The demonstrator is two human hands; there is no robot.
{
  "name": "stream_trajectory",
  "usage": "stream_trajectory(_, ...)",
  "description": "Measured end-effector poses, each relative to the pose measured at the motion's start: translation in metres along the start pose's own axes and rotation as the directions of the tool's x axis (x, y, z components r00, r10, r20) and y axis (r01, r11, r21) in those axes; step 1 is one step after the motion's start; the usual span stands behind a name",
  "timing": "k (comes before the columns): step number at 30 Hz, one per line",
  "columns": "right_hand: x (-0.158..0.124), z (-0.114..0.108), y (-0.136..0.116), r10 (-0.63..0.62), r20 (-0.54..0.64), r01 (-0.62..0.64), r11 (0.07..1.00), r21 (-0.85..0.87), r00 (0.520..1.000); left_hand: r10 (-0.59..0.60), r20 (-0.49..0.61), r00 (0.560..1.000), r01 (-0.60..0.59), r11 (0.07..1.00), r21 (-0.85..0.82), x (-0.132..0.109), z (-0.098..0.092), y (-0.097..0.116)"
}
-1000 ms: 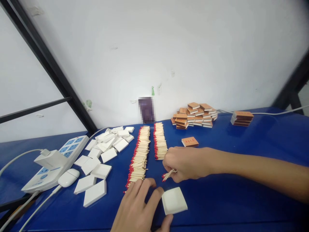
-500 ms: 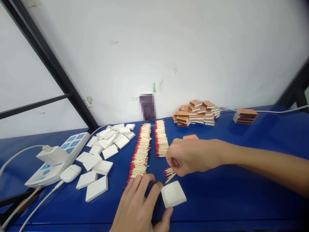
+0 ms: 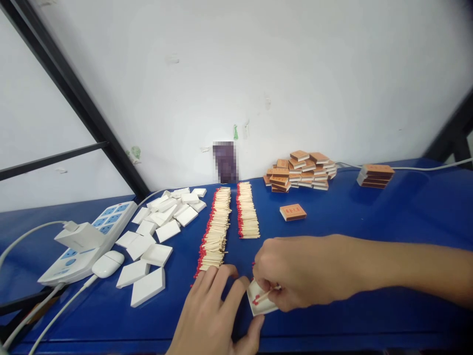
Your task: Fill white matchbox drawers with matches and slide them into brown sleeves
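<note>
A small white tray [image 3: 260, 306] lies on the blue table [image 3: 332, 320] near the front edge. My left hand [image 3: 212, 315] rests beside it, forefinger and thumb pressed against its left side. My right hand [image 3: 291, 276] is over the tray, fingers pinched on a few red-tipped matches [image 3: 263, 295] that lie into it. Two long rows of matches run away from me, the left row [image 3: 216, 229] and the right row [image 3: 246, 212].
Several empty white trays [image 3: 162, 222] lie scattered at the left, beside a power strip [image 3: 88, 236] with a plugged adapter and a white earbud case [image 3: 108, 264]. Orange matchbox sleeves are piled [image 3: 299, 171] at the back, one lone sleeve [image 3: 292, 212] nearer, a small stack [image 3: 375, 175] at the right.
My right hand has carried the pinch of matches from beside the right row down and towards me into the white tray. The left hand has stayed on the tray.
</note>
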State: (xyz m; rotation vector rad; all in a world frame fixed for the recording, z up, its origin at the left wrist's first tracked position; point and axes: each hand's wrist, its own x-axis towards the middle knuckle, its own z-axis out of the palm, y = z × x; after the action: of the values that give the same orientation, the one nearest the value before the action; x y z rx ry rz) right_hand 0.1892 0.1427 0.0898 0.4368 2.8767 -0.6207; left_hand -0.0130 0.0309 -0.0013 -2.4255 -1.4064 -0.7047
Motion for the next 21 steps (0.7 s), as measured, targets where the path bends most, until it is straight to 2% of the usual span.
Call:
stream_trajectory(6, 0.0, 0.002, -0.006, -0.04, 0.032, 0.041, 0.999, -0.013, 0.999, -0.008, -0.018, 1.0, 0.008, 1.0, 0.003, 0.002, -0.001, 0.002)
stream_trajectory(11, -0.003, -0.003, -0.011, -0.006, 0.078, 0.007, 1.0, -0.015, 0.997, -0.009, -0.038, 0.999, 0.008, 1.0, -0.012, 0.006, -0.003, 0.004)
stream_trajectory(18, -0.001, 0.005, -0.007, -0.004, -0.02, 0.003, 0.999, -0.049, 1.0, -0.021, 0.008, 1.0, 0.021, 1.0, -0.022, 0.003, -0.004, 0.005)
stream_trajectory(21, -0.003, 0.003, -0.006, -0.042, -0.003, 0.042, 0.999, 0.001, 0.999, -0.018, -0.006, 1.0, 0.018, 0.999, -0.045, 0.006, -0.004, 0.007)
